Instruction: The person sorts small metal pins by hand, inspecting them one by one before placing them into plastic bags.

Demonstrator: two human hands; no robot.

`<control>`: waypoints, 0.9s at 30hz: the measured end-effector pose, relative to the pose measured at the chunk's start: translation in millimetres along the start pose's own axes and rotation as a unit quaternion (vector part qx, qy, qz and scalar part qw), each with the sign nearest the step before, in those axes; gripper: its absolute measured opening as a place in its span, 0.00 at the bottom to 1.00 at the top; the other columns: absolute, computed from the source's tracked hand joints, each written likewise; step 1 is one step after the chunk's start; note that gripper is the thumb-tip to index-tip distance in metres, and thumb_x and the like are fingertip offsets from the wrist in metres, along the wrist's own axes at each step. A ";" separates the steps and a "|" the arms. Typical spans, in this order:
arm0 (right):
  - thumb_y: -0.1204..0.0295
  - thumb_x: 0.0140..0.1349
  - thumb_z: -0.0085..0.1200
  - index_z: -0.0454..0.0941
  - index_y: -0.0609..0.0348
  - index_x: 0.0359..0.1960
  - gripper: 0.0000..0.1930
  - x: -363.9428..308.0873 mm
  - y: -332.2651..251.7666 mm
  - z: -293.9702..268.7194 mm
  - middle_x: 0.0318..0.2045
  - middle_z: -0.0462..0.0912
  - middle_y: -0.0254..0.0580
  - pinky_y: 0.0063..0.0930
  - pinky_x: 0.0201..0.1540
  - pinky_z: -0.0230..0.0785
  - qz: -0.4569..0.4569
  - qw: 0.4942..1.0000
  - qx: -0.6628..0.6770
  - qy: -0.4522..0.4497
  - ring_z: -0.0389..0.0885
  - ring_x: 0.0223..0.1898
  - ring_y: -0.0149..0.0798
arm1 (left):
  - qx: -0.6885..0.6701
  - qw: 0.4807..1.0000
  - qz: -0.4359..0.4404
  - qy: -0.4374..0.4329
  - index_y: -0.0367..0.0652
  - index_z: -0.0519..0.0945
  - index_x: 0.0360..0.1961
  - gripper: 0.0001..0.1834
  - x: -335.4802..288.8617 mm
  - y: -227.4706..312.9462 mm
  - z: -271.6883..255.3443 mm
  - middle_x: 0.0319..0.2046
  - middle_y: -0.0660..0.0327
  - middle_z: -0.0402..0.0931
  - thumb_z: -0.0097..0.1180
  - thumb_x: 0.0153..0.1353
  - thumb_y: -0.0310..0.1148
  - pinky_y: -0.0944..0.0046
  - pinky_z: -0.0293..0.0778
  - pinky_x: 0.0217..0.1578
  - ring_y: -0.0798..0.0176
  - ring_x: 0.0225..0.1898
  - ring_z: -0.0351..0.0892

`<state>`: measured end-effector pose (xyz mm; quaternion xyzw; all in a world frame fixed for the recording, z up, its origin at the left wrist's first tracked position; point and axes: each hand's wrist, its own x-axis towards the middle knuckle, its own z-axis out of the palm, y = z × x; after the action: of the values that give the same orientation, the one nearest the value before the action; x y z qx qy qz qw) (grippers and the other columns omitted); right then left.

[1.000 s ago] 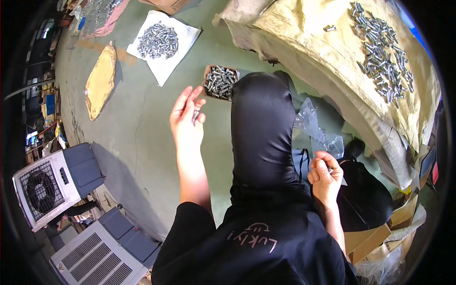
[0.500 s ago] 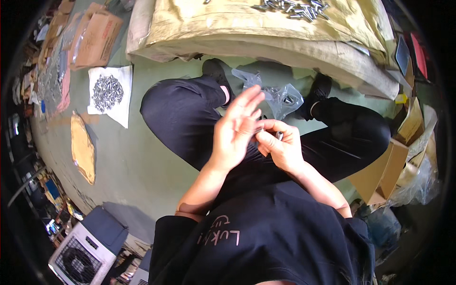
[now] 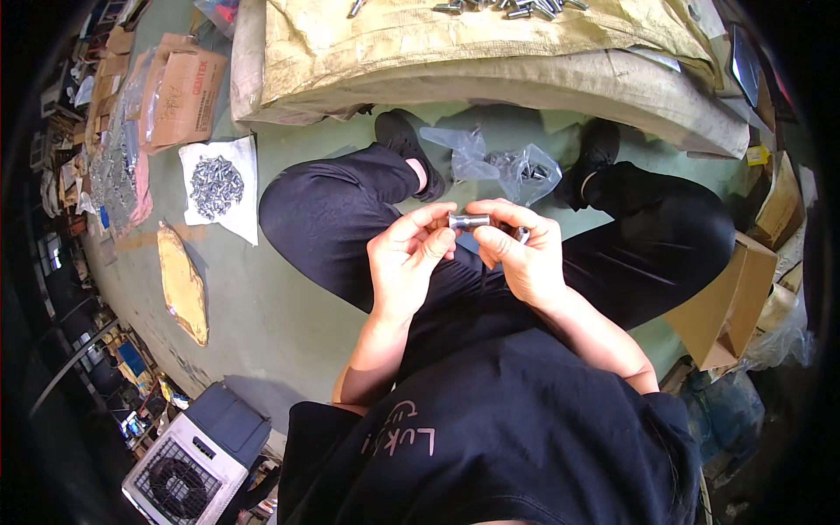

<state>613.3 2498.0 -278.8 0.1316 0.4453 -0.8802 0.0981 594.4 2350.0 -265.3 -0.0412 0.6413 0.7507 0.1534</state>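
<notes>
A short, shiny metal pin with a wider end (image 3: 470,222) lies level between my two hands, above my lap. My left hand (image 3: 402,262) pinches its wider end between thumb and fingers. At the other end, the thumb and forefinger of my right hand (image 3: 532,262) hold it as well. A second metal piece (image 3: 522,234) pokes out of the curled fingers of my right hand; most of it is hidden. Beyond the hands, a clear plastic bag (image 3: 529,173) with metal pieces in it rests on the floor between my shoes.
More metal pins (image 3: 516,9) lie on the cloth-covered surface (image 3: 394,52) ahead. On the left floor are a white sheet (image 3: 243,197) with a pile of metal parts (image 3: 215,187), a tan slab (image 3: 184,284) and cardboard (image 3: 188,101). An open carton (image 3: 731,306) stands right; a fan unit (image 3: 184,477) lower left.
My left hand, spread and raised before, has come down and closed on the pin's wider end. The pin now shows plainly between both hands. The whole view has shifted slightly.
</notes>
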 end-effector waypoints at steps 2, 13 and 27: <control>0.79 0.53 0.54 0.76 0.64 0.39 0.11 0.8 -1.0 1.0 0.23 0.71 0.31 0.14 0.20 0.57 -0.003 1.000 -0.004 0.000 0.65 0.19 0.21 | -0.012 1.000 -0.002 0.002 0.33 0.74 0.43 0.14 0.3 -0.4 -0.1 0.28 0.63 0.74 0.55 0.54 0.25 0.76 0.71 0.28 0.75 0.26 0.71; 0.79 0.53 0.54 0.76 0.64 0.39 0.11 1.4 -2.3 5.1 0.25 0.71 0.31 0.13 0.22 0.57 -0.025 0.999 -0.045 0.014 0.65 0.21 0.20 | -0.060 0.998 -0.012 0.002 0.33 0.73 0.45 0.15 3.0 -3.4 -1.2 0.29 0.62 0.73 0.53 0.54 0.22 0.75 0.70 0.30 0.73 0.27 0.71; 0.79 0.53 0.54 0.76 0.64 0.40 0.11 3.2 -7.1 7.5 0.26 0.73 0.33 0.14 0.24 0.59 -0.057 0.992 -0.112 -0.011 0.67 0.23 0.22 | -0.193 0.979 -0.059 -0.032 0.31 0.71 0.44 0.13 7.9 -2.2 -2.0 0.32 0.60 0.73 0.49 0.58 0.25 0.73 0.68 0.26 0.70 0.27 0.71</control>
<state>607.2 2496.0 -270.2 0.0842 0.5471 -0.8301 0.0667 587.2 2349.7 -269.8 -0.0834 0.4751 0.8511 0.2070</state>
